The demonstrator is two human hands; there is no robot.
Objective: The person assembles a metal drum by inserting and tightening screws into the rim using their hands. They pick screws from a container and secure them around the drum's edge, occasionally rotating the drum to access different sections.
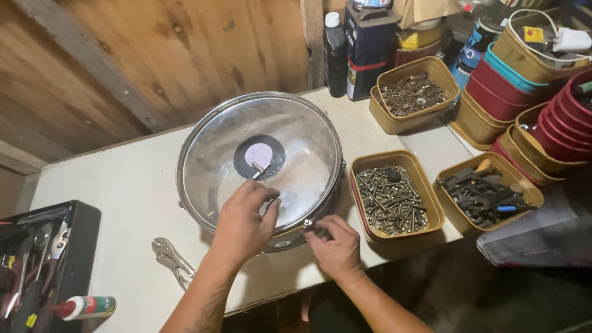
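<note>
Chrome-hooped snare drum (pixel 262 132) lies flat on a pale workbench (pixel 135 185), clear head up, with a dark round patch and a pale disc at its centre. A small metal piece (pixel 258 167) rests on that disc.

Left hand (pixel 242 223): palm down on the near part of the drumhead, fingers curled loosely and resting on the film and hoop. It grips nothing that I can see.

Right hand (pixel 335 245): at the near right rim of the drum, fingertips pinched together on a small dark tuning lug (pixel 310 226) at the hoop. Whether a tool sits between the fingers cannot be told.

Surroundings:
- Locking pliers (pixel 172 260) lie on the bench, near left of the drum, apart from both hands.
- Black toolbox (pixel 58 259) at the far left edge, open, with hand tools inside; a small glue bottle (pixel 86 306) with a red tip lies just beside it.
- Tan tray of screws (pixel 390 198) stands just right of the drum.
- Tan tray of dark tools (pixel 487 192) stands further right.
- Tan tub of small rusty hardware (pixel 412 92) stands beyond them.
- Dark bottle (pixel 335 55) and a rectangular can (pixel 369 49) stand at the far edge against the wooden wall.
- Stacked red and tan tubs (pixel 555 123) fill the far right.
</note>
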